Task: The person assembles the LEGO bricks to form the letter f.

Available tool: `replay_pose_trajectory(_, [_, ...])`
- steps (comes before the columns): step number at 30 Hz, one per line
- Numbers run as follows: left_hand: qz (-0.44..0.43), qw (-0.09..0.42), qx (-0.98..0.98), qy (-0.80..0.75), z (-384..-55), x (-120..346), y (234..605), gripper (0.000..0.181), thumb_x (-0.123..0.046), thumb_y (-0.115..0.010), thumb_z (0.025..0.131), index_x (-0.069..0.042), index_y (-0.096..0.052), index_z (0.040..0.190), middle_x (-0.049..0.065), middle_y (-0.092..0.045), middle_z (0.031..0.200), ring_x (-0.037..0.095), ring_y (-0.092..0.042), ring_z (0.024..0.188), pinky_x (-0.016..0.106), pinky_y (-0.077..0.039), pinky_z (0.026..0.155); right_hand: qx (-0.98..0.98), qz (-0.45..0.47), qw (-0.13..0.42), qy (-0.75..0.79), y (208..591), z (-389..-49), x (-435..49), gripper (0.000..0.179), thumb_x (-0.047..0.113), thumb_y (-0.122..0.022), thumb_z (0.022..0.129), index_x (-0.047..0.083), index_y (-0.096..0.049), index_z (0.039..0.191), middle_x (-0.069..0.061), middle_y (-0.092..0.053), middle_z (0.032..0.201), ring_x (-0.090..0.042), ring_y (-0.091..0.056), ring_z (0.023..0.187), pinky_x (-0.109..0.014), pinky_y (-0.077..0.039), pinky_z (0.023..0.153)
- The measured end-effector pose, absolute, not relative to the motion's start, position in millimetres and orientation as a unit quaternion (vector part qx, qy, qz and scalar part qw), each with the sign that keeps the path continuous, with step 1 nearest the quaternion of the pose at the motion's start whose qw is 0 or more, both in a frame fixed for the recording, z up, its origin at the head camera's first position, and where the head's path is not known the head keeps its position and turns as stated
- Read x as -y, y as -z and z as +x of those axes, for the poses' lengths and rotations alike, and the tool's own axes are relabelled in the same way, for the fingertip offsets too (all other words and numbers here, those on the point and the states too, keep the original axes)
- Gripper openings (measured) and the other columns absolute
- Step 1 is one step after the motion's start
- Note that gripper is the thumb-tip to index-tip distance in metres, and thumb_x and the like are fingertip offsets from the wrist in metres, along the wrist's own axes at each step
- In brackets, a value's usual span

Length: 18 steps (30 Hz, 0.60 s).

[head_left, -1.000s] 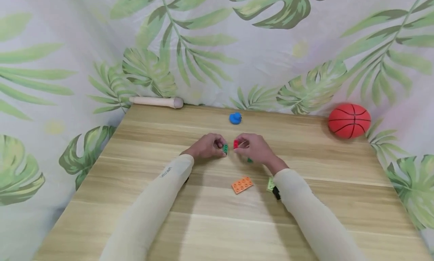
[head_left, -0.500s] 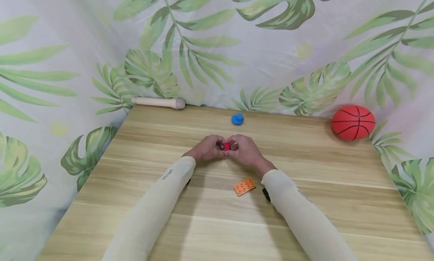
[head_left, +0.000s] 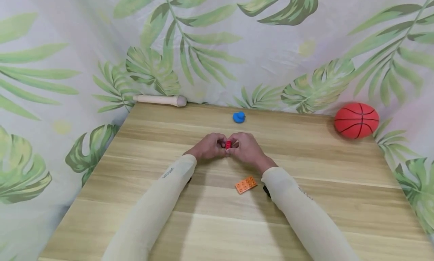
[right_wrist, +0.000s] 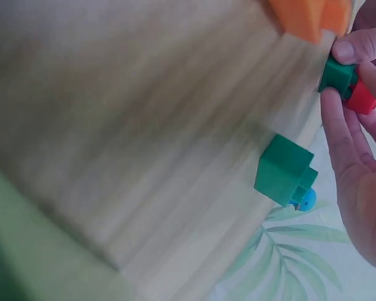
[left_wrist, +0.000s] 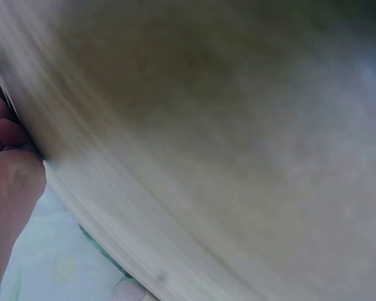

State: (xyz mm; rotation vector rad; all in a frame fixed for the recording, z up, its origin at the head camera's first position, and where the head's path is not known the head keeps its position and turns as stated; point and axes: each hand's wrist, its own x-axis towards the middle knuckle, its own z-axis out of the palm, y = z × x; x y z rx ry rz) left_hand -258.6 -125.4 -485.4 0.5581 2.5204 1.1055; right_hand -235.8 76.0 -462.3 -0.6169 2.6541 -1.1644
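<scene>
Near the middle of the table, the left hand (head_left: 211, 147) and right hand (head_left: 246, 148) meet at the fingertips. Between them is a small red toy brick (head_left: 228, 145), which the right hand pinches. In the right wrist view, a green toy brick (right_wrist: 338, 74) sits against the red one, gripped by fingers; the left hand holds it. The hands hide this green brick in the head view. A second green brick (right_wrist: 283, 169) stands loose on the table beside the right hand, visible in the right wrist view. The left wrist view shows mostly blurred table.
An orange eight-stud-style brick (head_left: 246, 185) lies nearer the person, between the forearms. Behind the hands sits a blue toy duck (head_left: 239, 117). A toy microphone (head_left: 161, 100) lies at the back left edge, a red ball (head_left: 356, 121) at the back right. A patterned cloth hangs behind.
The right hand has moved left, bringing its red brick against the left hand's green brick. Its forearm now covers the light green brick. Over the last half second, the hands barely move.
</scene>
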Motion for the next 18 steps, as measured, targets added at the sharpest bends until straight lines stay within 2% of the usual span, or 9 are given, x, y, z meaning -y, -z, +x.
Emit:
replay_pose_trajectory(8, [0.211,0.161,-0.883,-0.388,-259.8,125.2,483.3,0.024,-0.015,-0.085,0.093,-0.011,-0.074,0.114,0.004,-0.070,0.103,0.016,-0.059,0.095,0.027,-0.051,0.087,-0.915,-0.226,0.046,0.331,459.5,-237.2,-75.6,0.014,0.011,-0.088,0.089,0.008,-0.076,0.095,-0.009,-0.073,0.099,-0.021,-0.070,0.093,-0.036,-0.060,0.085])
replay_pose_trajectory(14, [0.214,0.175,-0.869,-0.410,-260.4,128.8,483.7,0.027,-0.012,-0.082,0.095,-0.011,-0.074,0.120,0.005,-0.071,0.108,0.017,-0.060,0.098,0.028,-0.051,0.090,-0.924,-0.210,0.052,0.316,456.2,-236.1,-74.1,0.017,0.016,-0.091,0.088,0.010,-0.078,0.096,-0.007,-0.074,0.101,-0.021,-0.069,0.094,-0.038,-0.058,0.087])
replay_pose_trajectory(18, [0.207,0.176,-0.866,-0.419,-260.2,129.7,485.1,0.025,-0.012,-0.083,0.095,-0.010,-0.074,0.118,0.006,-0.071,0.107,0.016,-0.060,0.096,0.027,-0.050,0.088,-0.930,-0.200,0.053,0.304,457.5,-234.5,-75.4,0.019,0.022,-0.091,0.087,0.013,-0.078,0.097,-0.005,-0.075,0.103,-0.021,-0.068,0.097,-0.039,-0.058,0.090])
